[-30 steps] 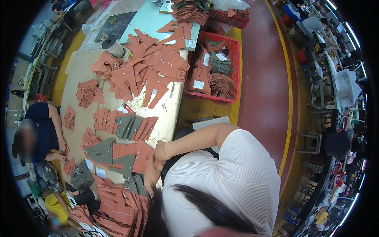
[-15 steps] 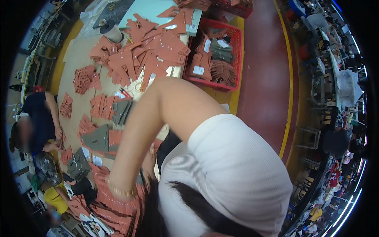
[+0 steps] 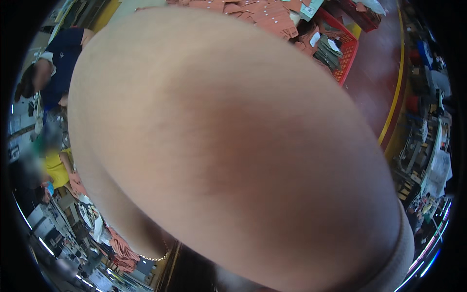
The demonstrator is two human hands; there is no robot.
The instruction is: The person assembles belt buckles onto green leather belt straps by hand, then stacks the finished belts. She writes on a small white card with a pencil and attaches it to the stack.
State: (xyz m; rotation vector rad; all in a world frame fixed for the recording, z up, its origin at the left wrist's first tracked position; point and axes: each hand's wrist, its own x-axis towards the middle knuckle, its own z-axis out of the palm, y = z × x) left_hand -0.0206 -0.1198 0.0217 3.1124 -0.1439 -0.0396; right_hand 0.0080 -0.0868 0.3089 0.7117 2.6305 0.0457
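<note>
My raised right arm (image 3: 233,146), bent at the elbow, fills most of the head view and is blurred by closeness. A thin gold bracelet (image 3: 154,258) circles its wrist near the bottom left. The right hand beyond that wrist is hidden behind the upper arm, and my left hand does not show. Past the elbow, at the top, lies a heap of rust-orange flat pieces (image 3: 267,18) with small shiny studs. More rust-orange pieces (image 3: 124,250) lie near the bracelet. What either hand touches cannot be seen.
A red plastic crate (image 3: 348,61) at upper right holds orange and dark green pieces (image 3: 329,51). Beyond it runs a dark red floor aisle (image 3: 372,90) with a yellow line. A co-worker in dark blue (image 3: 65,63) and one in yellow (image 3: 56,170) are at left.
My right arm has risen close to the camera and now covers most of the table. The view has turned, putting the heap and red crate higher and farther right.
</note>
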